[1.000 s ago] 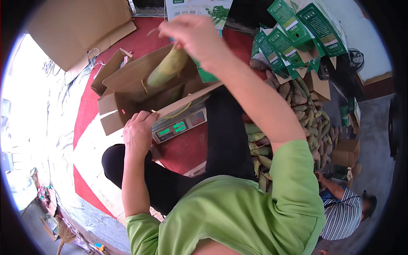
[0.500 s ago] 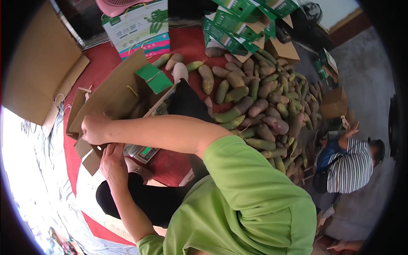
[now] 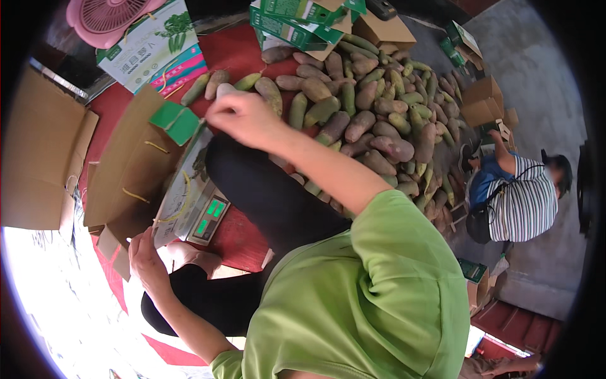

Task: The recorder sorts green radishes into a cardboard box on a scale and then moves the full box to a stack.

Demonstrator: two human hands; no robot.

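A cardboard carton (image 3: 120, 183) stands open in front of me, brown inside, with yellow cord handles and a green flap (image 3: 174, 122). Its near panel is printed white. My left hand (image 3: 149, 264) is closed at the near end of that panel, fingers pinching its edge. Beside the panel's far corner is my right hand (image 3: 243, 120), its fingers curled; what they hold is hidden. A scale with a lit green display (image 3: 209, 218) shows next to the carton, partly covered by it. My black-trousered knee bends close to the panel.
A large heap of green and reddish radishes (image 3: 385, 126) covers the red mat to the right. Flattened green cartons (image 3: 303, 25) lie behind it. At the back left are a printed box (image 3: 151, 47) and a pink fan (image 3: 110, 19). A person in stripes (image 3: 521, 199) sits far right.
My right hand has moved from the carton's near end to its far corner. The printed panel and scale display are now more exposed. The whole view has shifted.
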